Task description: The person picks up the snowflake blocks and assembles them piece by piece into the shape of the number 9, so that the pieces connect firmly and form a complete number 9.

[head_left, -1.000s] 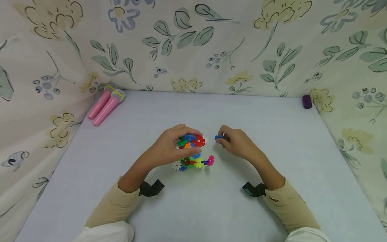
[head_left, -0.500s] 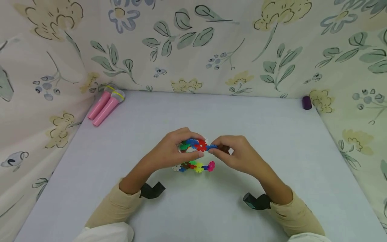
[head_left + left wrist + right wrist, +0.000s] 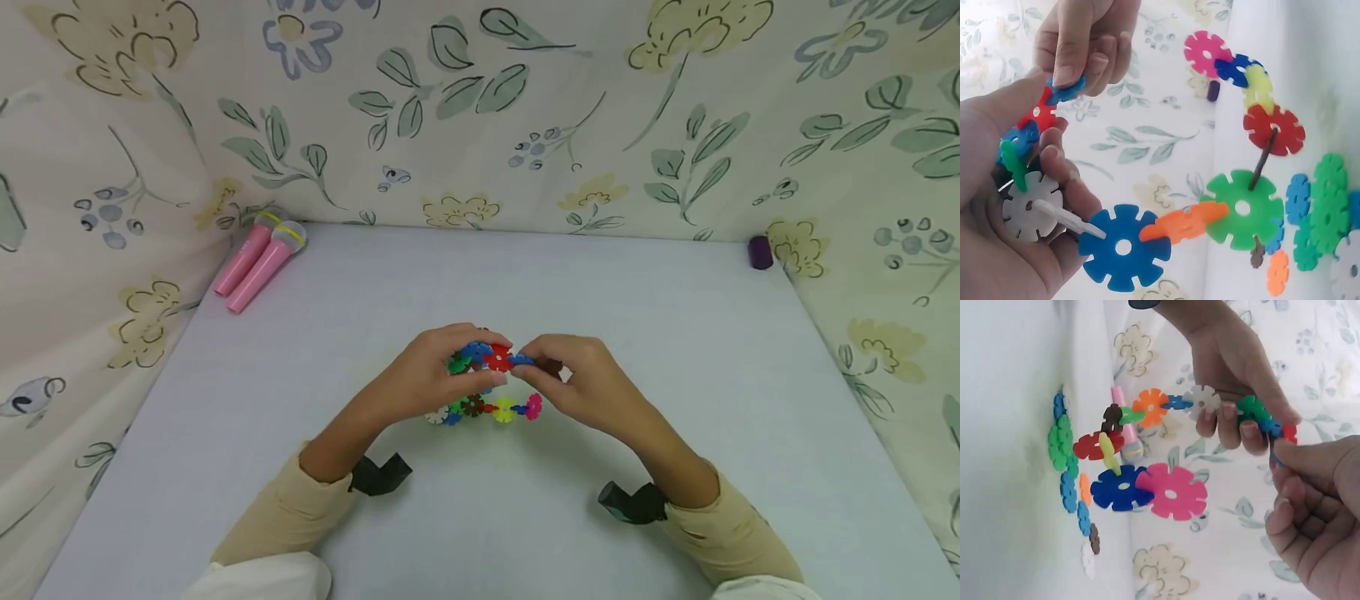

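My left hand (image 3: 420, 375) holds a chain of notched plastic snowflake discs by its upper end, thumb and fingers near a red disc (image 3: 1036, 115). My right hand (image 3: 588, 379) pinches a blue disc (image 3: 1067, 92) against that red disc's edge; whether their slots are fully joined, I cannot tell. In the left wrist view the chain runs on through green, white, blue, orange and other discs, curving to a pink disc (image 3: 1204, 47) at its far end. That pink disc hangs large in the right wrist view, beside a dark blue disc (image 3: 1110, 487).
Several loose discs, among them green discs (image 3: 1060, 444) and a white disc (image 3: 1087, 559), lie on the white table (image 3: 480, 517) below the chain. Two pink toy microphones (image 3: 258, 267) lie at the back left. A dark purple cylinder (image 3: 761, 252) stands at the back right, before floral cloth (image 3: 465, 167).
My right hand has come left and slightly down with the blue disc, bringing it from apart to against the red disc. My left hand keeps its hold on the chain, shifting slightly.
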